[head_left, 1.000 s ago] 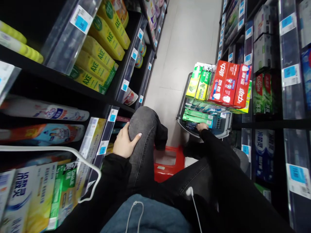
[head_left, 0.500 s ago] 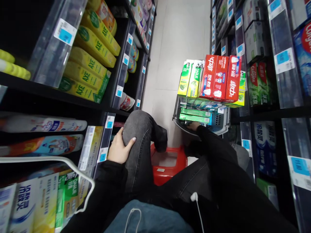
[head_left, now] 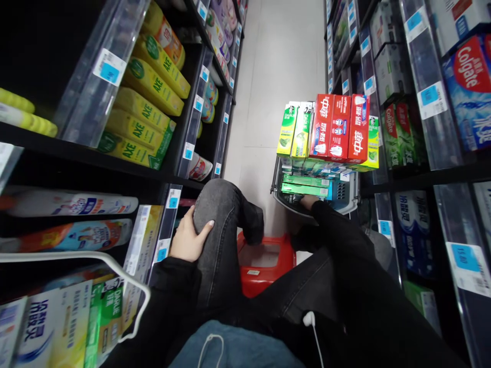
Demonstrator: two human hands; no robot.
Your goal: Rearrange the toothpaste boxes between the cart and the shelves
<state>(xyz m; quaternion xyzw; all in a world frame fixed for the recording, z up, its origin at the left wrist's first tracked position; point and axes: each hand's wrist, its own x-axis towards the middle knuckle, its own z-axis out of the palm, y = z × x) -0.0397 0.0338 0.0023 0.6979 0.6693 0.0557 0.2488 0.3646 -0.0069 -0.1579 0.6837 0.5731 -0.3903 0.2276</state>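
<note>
Hands had not shifted. Left hand (head_left: 190, 237) still lay open on the knee (head_left: 217, 204); right hand (head_left: 307, 202) stayed at the basket (head_left: 345, 194) rim, centre right, and I couldn't tell its grip.

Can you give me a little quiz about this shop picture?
1. True or false: the left hand rests on a knee.
2. What colour is the plastic stool between the legs? A blue, B red, C white.
3. Fill in: the right hand reaches the ___ stacked with toothpaste boxes.
Key: 1 true; 2 B; 3 basket.
</note>
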